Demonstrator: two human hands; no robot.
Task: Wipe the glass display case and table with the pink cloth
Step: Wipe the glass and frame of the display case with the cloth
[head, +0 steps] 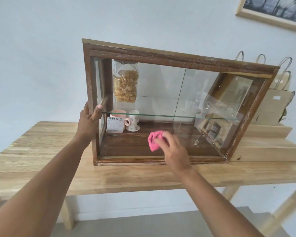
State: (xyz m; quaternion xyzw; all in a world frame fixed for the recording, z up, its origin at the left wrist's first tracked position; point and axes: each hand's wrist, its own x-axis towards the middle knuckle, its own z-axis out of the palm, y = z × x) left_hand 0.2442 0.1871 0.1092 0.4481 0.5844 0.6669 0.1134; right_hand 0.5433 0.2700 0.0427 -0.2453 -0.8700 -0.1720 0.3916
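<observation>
A dark wooden display case (178, 57) with glass panes stands on a light wooden table (41, 159). My left hand (89, 120) grips the case's left front post, thumb on the inner side. My right hand (171, 149) holds a crumpled pink cloth (154, 140) against the lower part of the front glass, near the middle. Inside the case a glass shelf (161, 115) crosses at mid height.
Inside the case are a bag of pasta (126, 82), a pink cup (118, 114) and a white mug (132, 122) at the left. Brown paper bags (273, 103) stand behind the case at the right, on a raised wooden step (263, 147). A framed picture (272, 12) hangs on the wall.
</observation>
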